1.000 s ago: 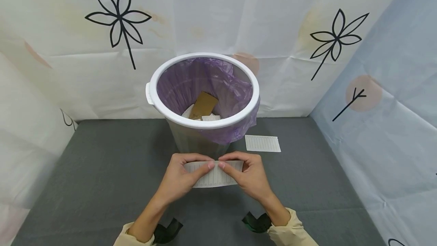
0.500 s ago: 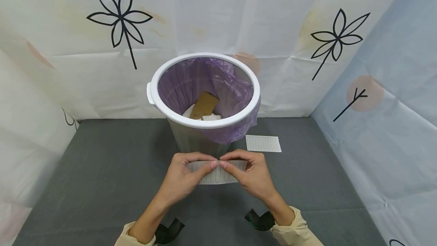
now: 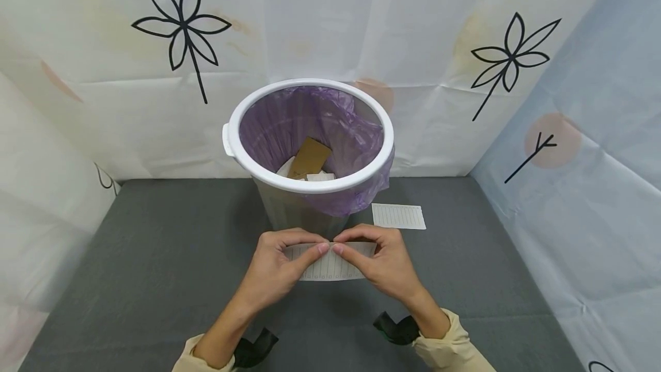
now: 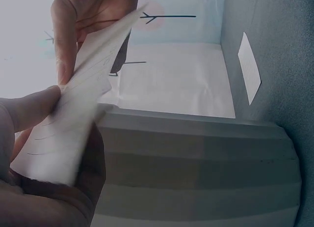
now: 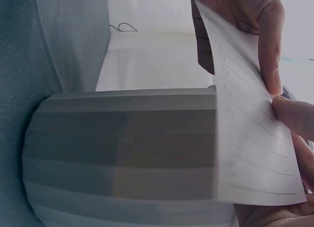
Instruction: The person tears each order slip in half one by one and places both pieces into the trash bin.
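A white sheet of lined paper (image 3: 333, 266) with small checkboxes along one edge is held up in front of the bin. My left hand (image 3: 281, 263) pinches its top edge near the middle between thumb and index finger. Right beside it, my right hand (image 3: 379, 260) pinches the same edge, the two thumb tips almost meeting. Both wrist views show the paper (image 4: 73, 109) hanging between the hands, bent slightly, with its ruled lines facing the thumbs. No tear shows in it.
Just beyond the hands stands a bin (image 3: 310, 187) with a white rim and a purple liner (image 3: 356, 131). Inside lie a brown card (image 3: 310, 158) and white paper pieces. Another lined sheet (image 3: 399, 216) lies on the grey table (image 3: 170, 280) right of the bin.
Both hands and the paper have shifted slightly right and up. The right forearm has moved a little outward. The pinch on the sheet stays the same.
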Available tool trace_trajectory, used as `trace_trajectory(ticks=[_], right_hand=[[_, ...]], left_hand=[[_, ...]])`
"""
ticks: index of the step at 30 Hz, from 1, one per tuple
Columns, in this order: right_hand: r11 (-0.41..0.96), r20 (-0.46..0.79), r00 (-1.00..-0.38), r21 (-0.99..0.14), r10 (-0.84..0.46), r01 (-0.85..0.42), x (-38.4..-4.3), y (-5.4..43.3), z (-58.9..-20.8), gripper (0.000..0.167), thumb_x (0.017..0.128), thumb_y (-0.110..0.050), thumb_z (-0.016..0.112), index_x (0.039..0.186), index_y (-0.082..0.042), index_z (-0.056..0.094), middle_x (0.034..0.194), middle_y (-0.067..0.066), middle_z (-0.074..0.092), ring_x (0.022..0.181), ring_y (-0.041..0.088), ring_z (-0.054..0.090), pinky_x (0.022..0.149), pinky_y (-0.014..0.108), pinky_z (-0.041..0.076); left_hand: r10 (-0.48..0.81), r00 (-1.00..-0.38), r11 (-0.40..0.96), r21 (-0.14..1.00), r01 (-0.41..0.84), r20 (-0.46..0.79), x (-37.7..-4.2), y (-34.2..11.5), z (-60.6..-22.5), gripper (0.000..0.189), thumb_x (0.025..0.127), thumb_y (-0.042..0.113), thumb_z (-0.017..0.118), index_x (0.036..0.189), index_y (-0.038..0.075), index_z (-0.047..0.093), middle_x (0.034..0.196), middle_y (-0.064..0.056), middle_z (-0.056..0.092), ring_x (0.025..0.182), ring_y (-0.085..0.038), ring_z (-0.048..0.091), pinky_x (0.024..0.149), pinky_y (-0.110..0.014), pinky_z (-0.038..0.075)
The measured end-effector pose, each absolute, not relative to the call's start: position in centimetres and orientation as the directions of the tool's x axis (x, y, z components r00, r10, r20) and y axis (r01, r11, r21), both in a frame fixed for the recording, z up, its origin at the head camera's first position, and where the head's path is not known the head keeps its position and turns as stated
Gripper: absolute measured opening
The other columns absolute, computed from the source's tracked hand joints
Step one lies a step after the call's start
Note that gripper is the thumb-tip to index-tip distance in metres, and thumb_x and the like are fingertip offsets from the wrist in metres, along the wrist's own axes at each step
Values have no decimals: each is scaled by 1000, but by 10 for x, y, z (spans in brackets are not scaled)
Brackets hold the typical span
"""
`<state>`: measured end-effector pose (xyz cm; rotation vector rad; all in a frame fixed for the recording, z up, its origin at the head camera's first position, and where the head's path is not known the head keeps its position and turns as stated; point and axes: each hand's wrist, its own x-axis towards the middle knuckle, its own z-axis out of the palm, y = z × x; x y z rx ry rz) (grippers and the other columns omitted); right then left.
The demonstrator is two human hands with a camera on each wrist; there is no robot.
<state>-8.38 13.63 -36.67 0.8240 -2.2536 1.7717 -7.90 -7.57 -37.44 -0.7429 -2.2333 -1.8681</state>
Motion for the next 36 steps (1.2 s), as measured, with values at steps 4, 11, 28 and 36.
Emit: trace_trajectory(ticks=[4,11,28,36], right_hand=[[163,456,-825,-834,-334,-528,-85,136,-367,11,88,1,77,96,-5,78,89,11,75,82,18,70,73,30,56],[181,544,-768,-763,-337,-620,-85,134,-367,14,84,5,79,92,-6,78,86,5,75,76,17,69,66,28,54],[112,560,-791,-794,-247,-597,-84,132,-369,6,86,7,76,90,2,75,82,11,74,76,17,70,72,27,58],[58,570,-794,-803,-212,-593,-85,136,-369,13,84,15,74,89,4,73,82,16,71,76,17,69,74,26,58]], left_hand=[[278,-865,112,880,461,418,-79,-76,-375,9,92,9,76,99,8,81,94,3,76,87,-15,72,77,-32,57],[300,-871,66,903,425,388,-81,-77,-375,9,93,8,74,97,5,81,92,-1,77,78,-16,72,66,-31,58],[283,-925,-13,965,261,254,-85,-81,-372,9,91,6,76,94,0,80,81,-8,76,56,-18,69,49,-32,57],[218,-939,37,959,280,266,-86,-85,-373,6,88,7,79,92,3,82,82,-4,76,59,-15,67,49,-28,53]])
